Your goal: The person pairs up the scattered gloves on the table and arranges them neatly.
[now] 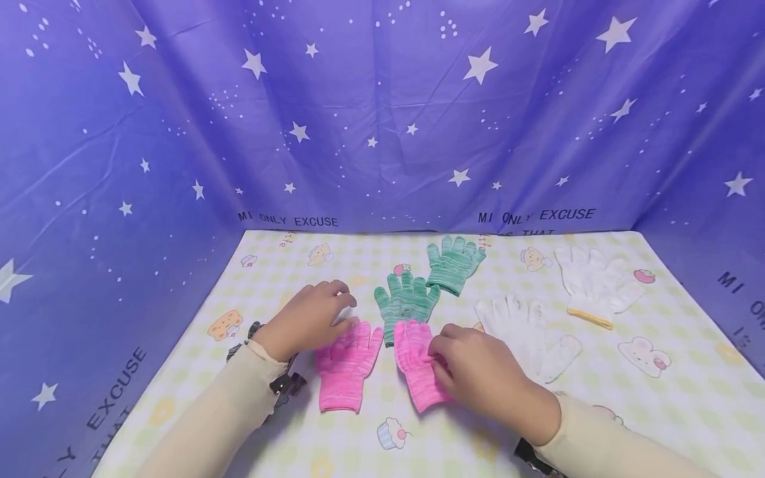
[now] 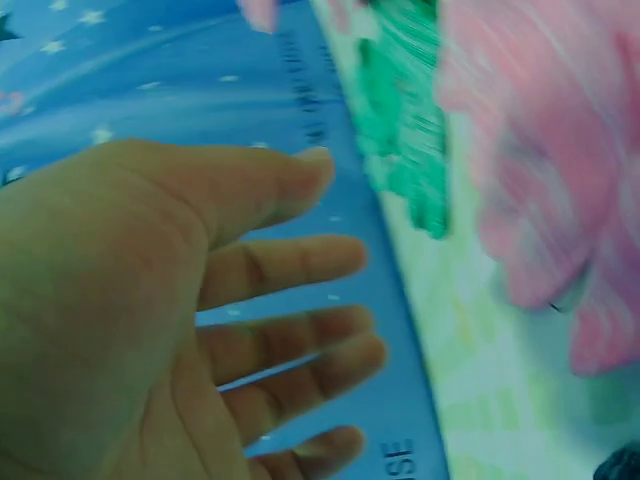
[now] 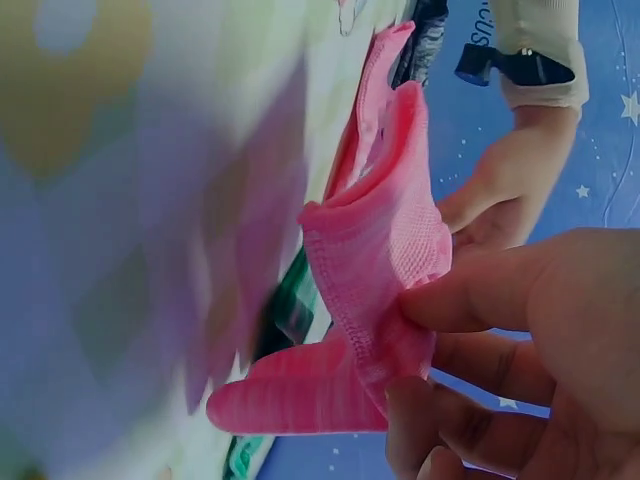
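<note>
Right pink glove point(image 1: 411, 352), front-centre over desk point(image 1: 287, 448): partly lifted, pinched by right hand point(image 1: 487, 372) | left pink glove point(image 1: 343, 385): beside it, left hand point(image 1: 307, 315) at its fingertips, fingers loosely spread, contact unclear | green gloves point(image 1: 406, 305): just behind | white gloves point(image 1: 516, 338): to the right | starry curtain point(image 1: 370, 79): back and sides

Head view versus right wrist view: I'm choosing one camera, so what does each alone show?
Only the head view shows two white knit gloves, one yellow-edged. Only the right wrist view shows the palm side of the right grip. Both show that grip holding a pink knit glove, a second pink glove, green glove fabric, the cream cloth left sleeve and the starry cloth backdrop.
</note>
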`<state>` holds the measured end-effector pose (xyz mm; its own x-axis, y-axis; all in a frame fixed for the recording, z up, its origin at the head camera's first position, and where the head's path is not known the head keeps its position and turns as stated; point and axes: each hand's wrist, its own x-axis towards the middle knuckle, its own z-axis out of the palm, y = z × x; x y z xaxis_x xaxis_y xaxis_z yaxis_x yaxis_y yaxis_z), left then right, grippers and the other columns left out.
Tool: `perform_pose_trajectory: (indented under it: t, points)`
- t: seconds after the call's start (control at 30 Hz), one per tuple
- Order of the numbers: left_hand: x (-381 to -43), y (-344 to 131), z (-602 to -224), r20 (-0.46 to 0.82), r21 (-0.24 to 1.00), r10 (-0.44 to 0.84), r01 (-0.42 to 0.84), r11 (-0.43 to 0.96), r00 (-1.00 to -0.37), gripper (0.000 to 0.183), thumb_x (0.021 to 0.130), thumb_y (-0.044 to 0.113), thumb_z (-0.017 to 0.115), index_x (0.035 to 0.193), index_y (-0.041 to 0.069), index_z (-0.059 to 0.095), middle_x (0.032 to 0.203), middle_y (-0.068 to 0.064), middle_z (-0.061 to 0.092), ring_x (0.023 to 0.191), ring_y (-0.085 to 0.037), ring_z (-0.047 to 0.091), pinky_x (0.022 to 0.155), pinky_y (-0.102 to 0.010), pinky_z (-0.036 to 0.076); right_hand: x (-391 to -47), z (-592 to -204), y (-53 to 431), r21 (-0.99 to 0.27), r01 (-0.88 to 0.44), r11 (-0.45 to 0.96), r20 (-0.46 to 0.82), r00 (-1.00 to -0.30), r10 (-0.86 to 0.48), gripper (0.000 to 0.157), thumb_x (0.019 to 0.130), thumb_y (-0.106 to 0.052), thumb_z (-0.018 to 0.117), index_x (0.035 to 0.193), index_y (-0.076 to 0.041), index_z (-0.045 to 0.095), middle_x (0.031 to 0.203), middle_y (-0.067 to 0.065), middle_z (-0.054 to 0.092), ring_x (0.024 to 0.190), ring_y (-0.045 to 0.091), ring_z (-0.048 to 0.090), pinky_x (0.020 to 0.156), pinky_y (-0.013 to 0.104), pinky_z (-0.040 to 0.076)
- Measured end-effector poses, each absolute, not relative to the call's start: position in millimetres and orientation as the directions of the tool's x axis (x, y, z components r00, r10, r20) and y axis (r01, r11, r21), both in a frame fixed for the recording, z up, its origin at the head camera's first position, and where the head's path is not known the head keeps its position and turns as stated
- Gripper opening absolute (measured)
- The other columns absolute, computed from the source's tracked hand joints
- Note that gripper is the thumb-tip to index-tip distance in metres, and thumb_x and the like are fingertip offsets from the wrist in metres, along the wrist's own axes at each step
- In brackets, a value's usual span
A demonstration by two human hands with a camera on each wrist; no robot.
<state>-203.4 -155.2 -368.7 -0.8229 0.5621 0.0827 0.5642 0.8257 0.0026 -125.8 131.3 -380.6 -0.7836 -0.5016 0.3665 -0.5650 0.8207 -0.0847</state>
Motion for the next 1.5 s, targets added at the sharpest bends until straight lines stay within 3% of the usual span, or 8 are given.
perform_pose_trajectory:
  t: [0.17,0.47,0.7,0.9,1.07,1.5]
  points:
    - [-182.9,-156.0,-363.6,0.073,0.042,0.549,0.553,0.832,-0.833,0.027,0.085,0.038,0.066,0.107,0.021,0.069,0.105,0.004,0.061,0.09,-0.015,0.06,0.082,-0.038,0.048,-123.1,-386.6,127.2,-0.086,-0.543,0.835,0.353,-0.801,-0.484,0.007,0.073,-0.021,0.069,0.077,-0.027,0.069,0.072,-0.017,0.051,0.059,0.0,0.048,0.052,0.02,0.042]
    - [-165.7,-150.4,-376.2,0.038,0.062,0.613,0.614,0.787,-0.789,0.025,0.078,0.039,0.075,0.093,0.02,0.068,0.081,0.009,0.052,0.062,-0.007,0.045,0.067,-0.031,0.044,-122.8,-393.7,123.2,-0.121,-0.517,0.848,0.289,-0.835,-0.468,0.006,0.075,-0.024,0.071,0.08,-0.027,0.071,0.073,-0.017,0.053,0.059,-0.001,0.05,0.055,0.02,0.044]
    - [-160.0,-146.5,-384.5,0.023,0.087,0.648,0.647,0.758,-0.762,0.021,0.073,0.034,0.079,0.087,0.021,0.069,0.077,0.01,0.049,0.062,-0.005,0.045,0.062,-0.025,0.043,-121.0,-396.5,120.7,-0.128,-0.499,0.857,0.273,-0.848,-0.454,0.006,0.074,-0.027,0.072,0.08,-0.03,0.071,0.074,-0.018,0.055,0.06,0.001,0.051,0.053,0.021,0.043]
    - [-155.6,-149.9,-388.9,-0.015,0.127,0.631,0.624,0.771,-0.776,0.016,0.068,0.026,0.079,0.079,0.023,0.067,0.074,0.012,0.045,0.061,-0.005,0.043,0.056,-0.024,0.04,-122.3,-400.2,117.7,-0.109,-0.531,0.841,0.272,-0.829,-0.488,0.005,0.075,-0.028,0.073,0.079,-0.029,0.071,0.075,-0.016,0.054,0.058,0.002,0.048,0.051,0.021,0.04]
    - [-154.0,-150.8,-390.5,-0.028,0.138,0.617,0.608,0.782,-0.787,0.021,0.067,0.03,0.081,0.08,0.025,0.067,0.075,0.012,0.044,0.061,-0.005,0.043,0.055,-0.023,0.038,-122.1,-403.5,115.6,-0.111,-0.557,0.823,0.249,-0.817,-0.519,0.006,0.075,-0.03,0.072,0.081,-0.029,0.071,0.076,-0.014,0.05,0.06,0.004,0.045,0.05,0.023,0.037]
    - [-151.1,-149.7,-391.0,-0.052,0.169,0.61,0.596,0.785,-0.79,0.025,0.066,0.034,0.084,0.081,0.024,0.066,0.076,0.011,0.046,0.062,-0.005,0.044,0.055,-0.023,0.038,-118.5,-411.7,115.5,-0.185,-0.594,0.783,0.139,-0.805,-0.577,0.031,0.074,-0.042,0.075,0.099,-0.024,0.07,0.089,-0.009,0.05,0.07,0.008,0.043,0.057,0.024,0.038]
